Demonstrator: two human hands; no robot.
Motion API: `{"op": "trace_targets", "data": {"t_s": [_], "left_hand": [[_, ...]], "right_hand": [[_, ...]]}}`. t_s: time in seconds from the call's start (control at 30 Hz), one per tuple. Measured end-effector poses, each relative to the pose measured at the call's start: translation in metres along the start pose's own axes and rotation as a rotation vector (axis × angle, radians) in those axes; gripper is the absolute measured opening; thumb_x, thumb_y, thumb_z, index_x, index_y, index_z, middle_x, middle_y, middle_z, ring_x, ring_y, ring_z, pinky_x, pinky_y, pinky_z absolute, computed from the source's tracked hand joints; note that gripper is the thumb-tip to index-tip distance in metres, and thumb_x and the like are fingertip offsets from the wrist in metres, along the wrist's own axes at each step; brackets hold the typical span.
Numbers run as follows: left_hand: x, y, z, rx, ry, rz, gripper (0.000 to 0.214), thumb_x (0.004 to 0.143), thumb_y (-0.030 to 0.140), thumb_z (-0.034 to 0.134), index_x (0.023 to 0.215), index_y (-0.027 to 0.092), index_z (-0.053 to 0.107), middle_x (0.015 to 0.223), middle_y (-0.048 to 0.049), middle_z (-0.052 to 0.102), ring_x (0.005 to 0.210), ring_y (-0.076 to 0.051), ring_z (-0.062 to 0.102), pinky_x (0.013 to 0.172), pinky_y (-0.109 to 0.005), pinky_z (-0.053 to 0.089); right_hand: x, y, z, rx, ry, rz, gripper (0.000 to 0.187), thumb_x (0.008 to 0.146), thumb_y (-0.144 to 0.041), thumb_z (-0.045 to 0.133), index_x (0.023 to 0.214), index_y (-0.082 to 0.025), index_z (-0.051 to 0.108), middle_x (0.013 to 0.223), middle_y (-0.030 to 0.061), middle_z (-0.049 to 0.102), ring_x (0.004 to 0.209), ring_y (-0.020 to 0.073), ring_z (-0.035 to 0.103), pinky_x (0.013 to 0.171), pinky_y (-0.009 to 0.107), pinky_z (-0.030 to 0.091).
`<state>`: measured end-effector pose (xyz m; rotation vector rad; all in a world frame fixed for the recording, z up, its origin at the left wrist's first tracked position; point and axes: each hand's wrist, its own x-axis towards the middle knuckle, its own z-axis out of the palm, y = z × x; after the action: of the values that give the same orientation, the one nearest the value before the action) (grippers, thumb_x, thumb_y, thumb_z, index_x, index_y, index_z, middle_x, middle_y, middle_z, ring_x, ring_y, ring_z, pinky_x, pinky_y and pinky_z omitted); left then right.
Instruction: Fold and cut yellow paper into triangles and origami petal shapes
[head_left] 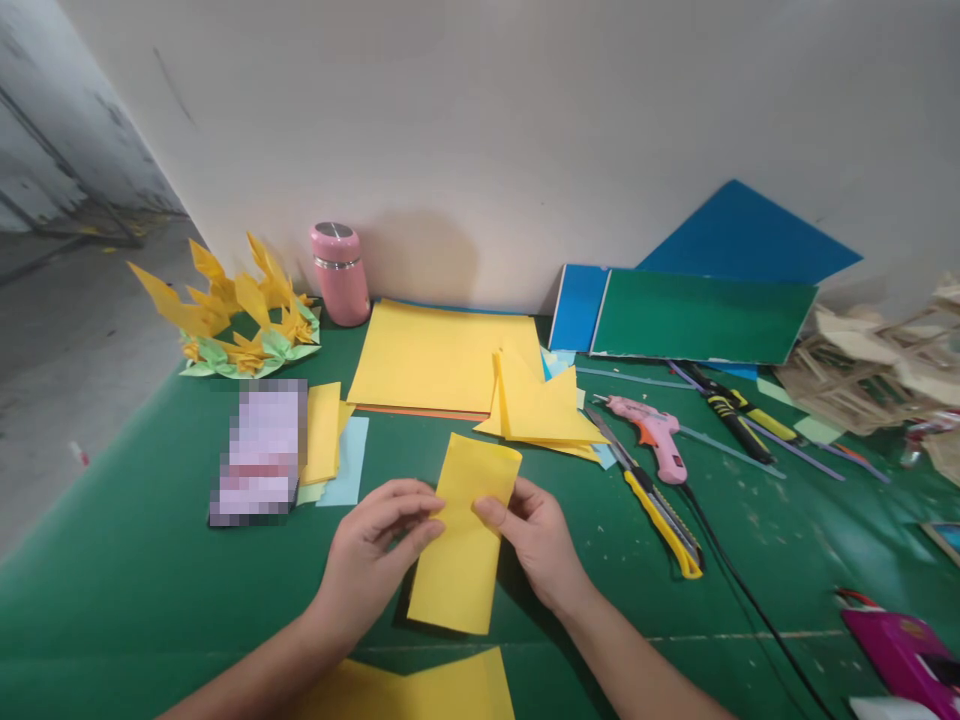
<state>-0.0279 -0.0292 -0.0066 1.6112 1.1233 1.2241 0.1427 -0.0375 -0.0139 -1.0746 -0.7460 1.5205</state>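
Observation:
A folded yellow paper strip (463, 545) stands tilted just above the green table (135, 560), held between both hands. My left hand (375, 550) pinches its left edge, fingers pressed together on the sheet. My right hand (536, 535) grips the right edge with the thumb on top. Another yellow sheet (420, 692) lies at the near edge beneath my forearms.
A large yellow sheet (442, 355) and folded yellow triangles (536, 405) lie behind. Yellow paper flowers (240, 320) and a pink flask (339, 272) stand at back left. To the right lie a yellow utility knife (660, 510), a pink glue gun (654, 435), and green and blue boards (697, 315).

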Motion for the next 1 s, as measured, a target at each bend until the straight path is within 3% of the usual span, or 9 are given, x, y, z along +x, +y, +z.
{"op": "trace_targets", "data": {"t_s": [0.3, 0.53, 1.0], "left_hand": [[-0.0046, -0.0039, 0.0008, -0.025, -0.014, -0.087, 0.019, 0.075, 0.026, 0.067, 0.092, 0.024, 0.075, 0.102, -0.0057, 0.070, 0.064, -0.012, 0.067, 0.064, -0.022, 0.060], [-0.0038, -0.0017, 0.0012, -0.049, -0.070, -0.102, 0.021, 0.075, 0.025, 0.065, 0.094, 0.024, 0.075, 0.103, -0.0064, 0.070, 0.064, -0.011, 0.065, 0.064, -0.022, 0.059], [-0.0051, -0.0023, 0.0009, -0.009, -0.158, -0.084, 0.024, 0.077, 0.021, 0.060, 0.098, 0.023, 0.073, 0.103, -0.0070, 0.069, 0.066, -0.012, 0.065, 0.064, -0.023, 0.059]], "right_hand": [[0.0015, 0.0019, -0.0019, -0.026, 0.012, 0.008, 0.030, 0.058, -0.040, 0.083, 0.078, -0.021, 0.072, 0.079, 0.0020, 0.075, 0.070, 0.0195, 0.068, 0.068, 0.032, 0.054], [0.0007, 0.0010, -0.0015, -0.001, 0.009, -0.038, 0.033, 0.064, -0.045, 0.080, 0.085, -0.020, 0.074, 0.085, 0.0047, 0.075, 0.074, 0.0212, 0.068, 0.075, 0.036, 0.054], [0.0010, -0.0001, 0.0031, 0.021, 0.062, 0.018, 0.037, 0.060, -0.047, 0.080, 0.082, -0.019, 0.070, 0.078, 0.0042, 0.074, 0.067, 0.0225, 0.068, 0.069, 0.038, 0.057]]}}
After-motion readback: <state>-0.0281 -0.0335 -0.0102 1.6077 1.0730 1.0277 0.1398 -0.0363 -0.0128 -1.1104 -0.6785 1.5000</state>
